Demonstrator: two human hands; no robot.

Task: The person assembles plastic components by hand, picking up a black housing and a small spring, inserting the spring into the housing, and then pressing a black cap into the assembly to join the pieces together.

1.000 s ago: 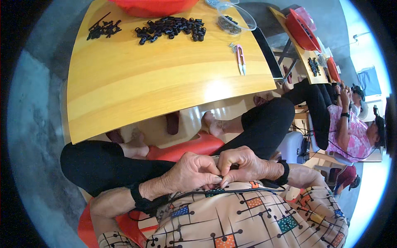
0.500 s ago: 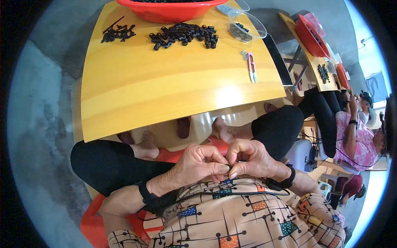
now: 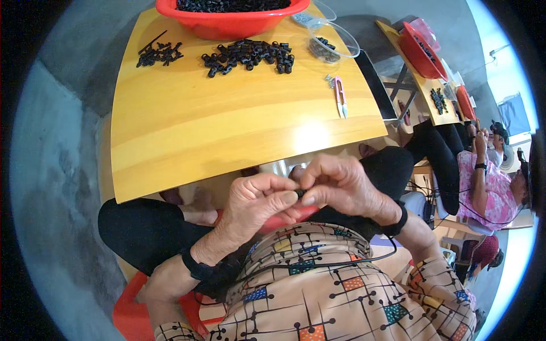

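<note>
Over my lap, just off the table's near edge, both hands meet at a small black plastic part (image 3: 300, 194). My left hand (image 3: 256, 200) is closed, pinching it between thumb and forefinger. From the other side my right hand (image 3: 339, 183) is also closed on it, thumb and forefinger tips pressed together there. The fingertips cover most of the part. On the yellow table (image 3: 227, 125) ahead lie a pile of black tubular plastic pieces (image 3: 247, 55) and, to its left, a smaller heap of thin black pieces (image 3: 160, 54).
A red basin (image 3: 230, 23) full of black parts stands at the far edge. At the right are a clear tub (image 3: 324, 50) and pink-handled thread snips (image 3: 340, 98). Another person (image 3: 492, 184) sits at the right, near a second table with a red basin (image 3: 422, 52).
Both hands have risen slightly toward the table's edge, still pinching the small part. The table sits a little lower in the picture, with more of the red basin's contents showing.
</note>
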